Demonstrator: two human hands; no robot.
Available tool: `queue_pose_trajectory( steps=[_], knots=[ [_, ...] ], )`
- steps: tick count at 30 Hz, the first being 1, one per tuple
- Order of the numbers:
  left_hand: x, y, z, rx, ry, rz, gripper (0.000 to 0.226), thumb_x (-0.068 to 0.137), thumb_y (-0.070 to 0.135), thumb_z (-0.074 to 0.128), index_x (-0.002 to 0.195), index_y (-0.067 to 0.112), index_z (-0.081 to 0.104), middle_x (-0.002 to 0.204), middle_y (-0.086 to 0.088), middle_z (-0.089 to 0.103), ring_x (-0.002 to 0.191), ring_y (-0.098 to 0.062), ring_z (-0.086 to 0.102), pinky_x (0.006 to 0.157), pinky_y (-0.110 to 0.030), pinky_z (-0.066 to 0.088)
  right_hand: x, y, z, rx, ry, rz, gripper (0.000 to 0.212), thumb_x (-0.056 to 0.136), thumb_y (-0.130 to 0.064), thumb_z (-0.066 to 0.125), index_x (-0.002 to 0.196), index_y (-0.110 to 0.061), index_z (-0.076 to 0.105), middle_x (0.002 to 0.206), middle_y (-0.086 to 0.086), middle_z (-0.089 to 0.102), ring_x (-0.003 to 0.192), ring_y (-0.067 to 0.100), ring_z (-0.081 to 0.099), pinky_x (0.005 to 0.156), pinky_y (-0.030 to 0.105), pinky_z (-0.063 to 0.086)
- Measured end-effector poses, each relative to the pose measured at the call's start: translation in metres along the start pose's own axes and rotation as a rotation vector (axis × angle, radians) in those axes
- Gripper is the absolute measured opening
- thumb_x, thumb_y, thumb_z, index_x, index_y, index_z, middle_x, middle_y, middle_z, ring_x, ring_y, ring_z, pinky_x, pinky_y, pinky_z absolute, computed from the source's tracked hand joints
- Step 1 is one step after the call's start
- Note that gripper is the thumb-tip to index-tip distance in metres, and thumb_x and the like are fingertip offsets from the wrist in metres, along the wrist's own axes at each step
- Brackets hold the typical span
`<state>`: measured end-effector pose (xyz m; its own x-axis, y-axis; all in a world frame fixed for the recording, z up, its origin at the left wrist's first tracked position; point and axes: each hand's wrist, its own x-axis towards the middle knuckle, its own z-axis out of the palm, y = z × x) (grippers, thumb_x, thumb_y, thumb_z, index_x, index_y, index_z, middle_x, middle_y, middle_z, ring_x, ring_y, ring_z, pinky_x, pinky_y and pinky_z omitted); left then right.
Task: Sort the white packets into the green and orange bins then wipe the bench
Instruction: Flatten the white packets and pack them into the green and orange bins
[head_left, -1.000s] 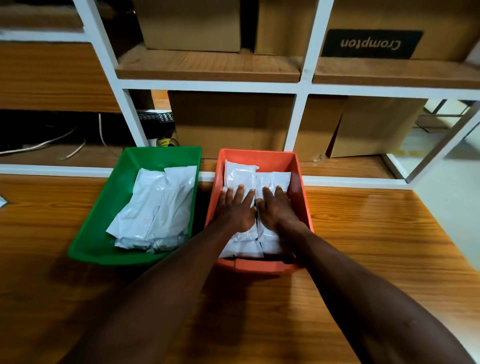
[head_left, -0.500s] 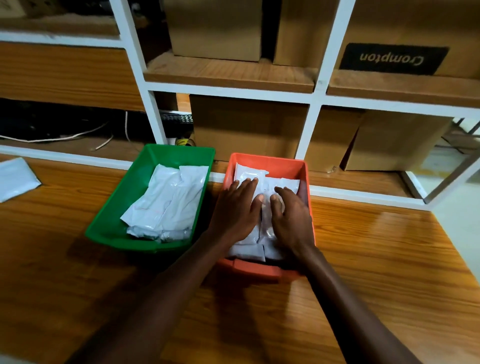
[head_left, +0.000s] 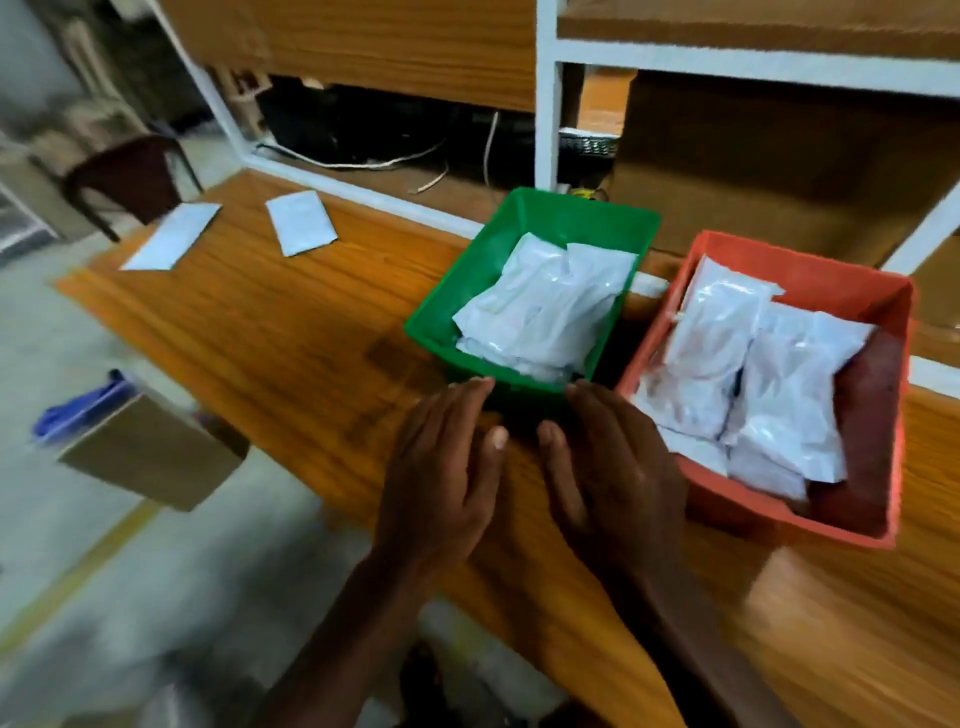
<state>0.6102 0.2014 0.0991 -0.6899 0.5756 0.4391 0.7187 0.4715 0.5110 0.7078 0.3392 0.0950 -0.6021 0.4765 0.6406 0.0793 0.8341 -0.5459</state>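
Both hands, left (head_left: 441, 467) and right (head_left: 613, 467), hover empty, fingers spread; two flat white packets (head_left: 301, 222) on the worktop (head_left: 291, 332) look light, limp, likely best pinched at an edge.

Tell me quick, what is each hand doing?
Left hand: open, holding nothing.
Right hand: open, holding nothing.

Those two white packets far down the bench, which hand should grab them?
Probably the left hand. Both hands are open and empty, but the two loose packets lie on the bench off to the left, beyond the green bin. The right hand sits nearer the orange bin.
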Motion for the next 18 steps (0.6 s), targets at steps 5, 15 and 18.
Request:
queue_pose_trajectory(
  steps=[5, 15, 18],
  knots=[
    [-0.048, -0.068, -0.042, 0.039, 0.030, -0.118, 0.046, 0.103, 0.035, 0.042, 0.143, 0.014, 0.048, 0.142, -0.003, 0.054, 0.134, -0.017, 0.047, 0.106, -0.051, 0.041, -0.042, -0.041, 0.065, 0.019, -0.131, -0.083, 0.041, 0.096, -0.036, 0.062, 0.120, -0.004, 0.069, 0.122, 0.015, 0.068, 0.113, 0.030, 0.065, 0.088, 0.043, 0.056],
    [-0.110, -0.229, -0.108, 0.026, -0.002, -0.376, 0.054, 0.101, 0.053, 0.032, 0.150, 0.029, 0.036, 0.156, 0.006, 0.038, 0.143, -0.009, 0.032, 0.111, -0.047, 0.039, -0.082, -0.143, 0.203, -0.012, -0.373, -0.085, 0.050, 0.098, -0.047, 0.050, 0.129, -0.010, 0.062, 0.129, 0.011, 0.066, 0.119, 0.026, 0.062, 0.093, 0.039, 0.054],
    [-0.109, -0.264, -0.125, 0.040, 0.011, -0.396, 0.056, 0.101, 0.055, 0.029, 0.151, 0.030, 0.034, 0.158, 0.006, 0.034, 0.145, -0.008, 0.027, 0.115, -0.044, 0.035, -0.079, -0.167, 0.244, -0.037, -0.436, -0.079, 0.054, 0.099, -0.051, 0.044, 0.135, -0.014, 0.057, 0.136, 0.009, 0.062, 0.124, 0.025, 0.059, 0.097, 0.041, 0.051]
  ],
)
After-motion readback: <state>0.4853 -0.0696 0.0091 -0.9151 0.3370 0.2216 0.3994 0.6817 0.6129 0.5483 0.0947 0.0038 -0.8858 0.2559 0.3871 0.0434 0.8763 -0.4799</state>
